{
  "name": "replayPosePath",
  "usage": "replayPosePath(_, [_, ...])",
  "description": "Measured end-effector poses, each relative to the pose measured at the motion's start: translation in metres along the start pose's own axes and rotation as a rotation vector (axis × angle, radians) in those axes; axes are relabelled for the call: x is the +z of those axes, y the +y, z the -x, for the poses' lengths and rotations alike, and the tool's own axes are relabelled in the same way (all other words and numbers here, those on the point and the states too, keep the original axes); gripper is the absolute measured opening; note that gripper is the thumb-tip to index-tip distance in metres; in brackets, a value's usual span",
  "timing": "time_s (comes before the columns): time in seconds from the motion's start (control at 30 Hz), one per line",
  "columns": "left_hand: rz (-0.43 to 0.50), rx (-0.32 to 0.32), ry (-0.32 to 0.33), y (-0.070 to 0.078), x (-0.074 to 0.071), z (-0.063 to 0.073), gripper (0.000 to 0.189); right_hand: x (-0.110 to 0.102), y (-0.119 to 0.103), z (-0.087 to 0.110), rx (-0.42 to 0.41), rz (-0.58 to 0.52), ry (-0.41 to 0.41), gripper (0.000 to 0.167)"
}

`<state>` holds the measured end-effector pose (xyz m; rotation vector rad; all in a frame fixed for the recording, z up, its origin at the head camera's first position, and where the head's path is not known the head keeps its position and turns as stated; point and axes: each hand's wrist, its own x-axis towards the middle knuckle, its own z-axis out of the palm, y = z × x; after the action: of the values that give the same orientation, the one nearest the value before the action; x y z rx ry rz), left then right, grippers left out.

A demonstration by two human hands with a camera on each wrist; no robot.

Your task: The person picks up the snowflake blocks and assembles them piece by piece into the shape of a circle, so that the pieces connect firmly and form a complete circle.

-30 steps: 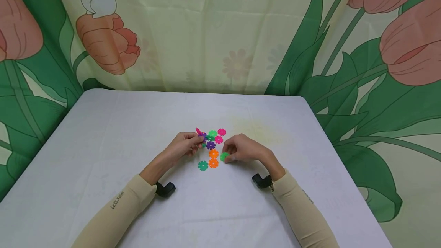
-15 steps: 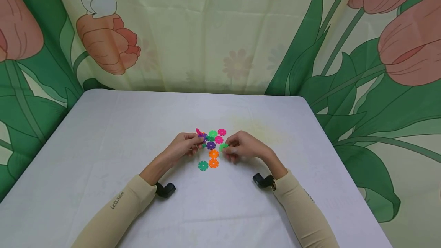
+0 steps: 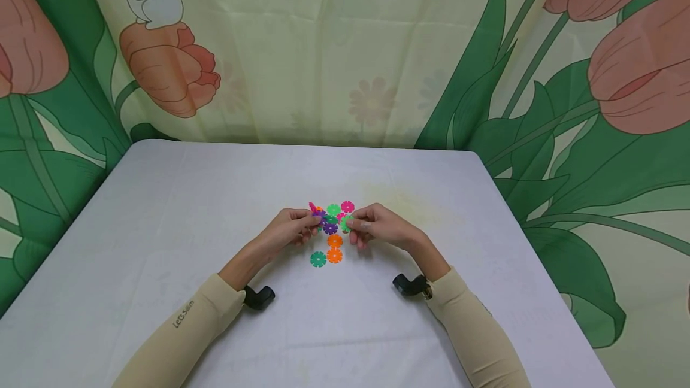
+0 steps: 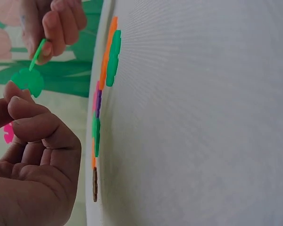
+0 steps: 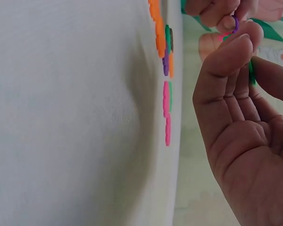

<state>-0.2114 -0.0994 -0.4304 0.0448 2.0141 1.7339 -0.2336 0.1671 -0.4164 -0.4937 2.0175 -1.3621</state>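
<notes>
Above the table my left hand point(image 3: 293, 225) pinches a small cluster of joined notched plastic discs, with a purple disc point(image 3: 319, 214) near the fingertips. In the left wrist view its dark green disc point(image 4: 29, 81) sticks out past the fingers, and a pink disc point(image 4: 8, 133) shows behind them. Facing it, my right hand point(image 3: 380, 224) pinches one light green disc point(image 3: 346, 223) between thumb and finger. That disc's edge meets or overlaps the dark green one in the left wrist view. Fingers hide much of the cluster.
Loose discs lie flat on the white-covered table point(image 3: 215, 196) below the hands: two orange discs point(image 3: 335, 248), a teal disc point(image 3: 318, 259), a purple disc point(image 3: 330, 229), a light green disc point(image 3: 333, 209) and a pink disc point(image 3: 347, 206). A printed curtain point(image 3: 323, 76) hangs behind.
My right hand has lifted the light green disc from near the table and brought it up and left to the cluster. The left hand has stayed nearly still, shifting slightly right.
</notes>
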Motion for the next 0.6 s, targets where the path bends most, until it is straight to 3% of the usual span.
replayPosePath(0.6, [-0.010,0.006,-0.010,-0.0002,0.0014,0.0007,0.030,0.0070,-0.0038,0.0001,0.060,-0.064,0.007,0.041])
